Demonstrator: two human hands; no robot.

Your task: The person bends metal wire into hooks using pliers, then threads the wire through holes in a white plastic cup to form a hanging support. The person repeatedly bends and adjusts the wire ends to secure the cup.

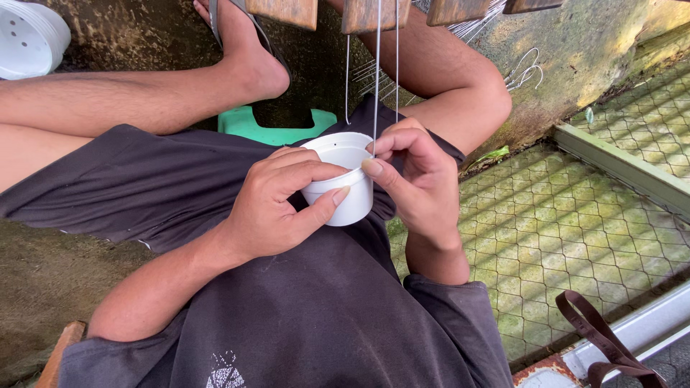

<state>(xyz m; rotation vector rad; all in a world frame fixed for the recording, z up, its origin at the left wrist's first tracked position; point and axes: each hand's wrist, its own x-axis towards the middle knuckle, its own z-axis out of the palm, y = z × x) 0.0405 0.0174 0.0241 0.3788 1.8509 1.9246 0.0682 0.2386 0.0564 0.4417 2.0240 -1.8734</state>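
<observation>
I see left hand (277, 205) wrapped round small white plastic pot (343, 179), held over lap just above green stool (277, 131); right hand (417, 176) pinching thin wire (376, 79) at pot rim, fingers closed on it

Judging: wire hanger partly fitted — two wires run up from rim, third hangs loose behind; more white pots (29, 36) stacked far left, apparently waiting

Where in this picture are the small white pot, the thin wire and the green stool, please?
small white pot (350, 206): head view, lower outer wall.
thin wire (376, 72): head view, straight upper stretch.
green stool (248, 123): head view, top edge.
</observation>
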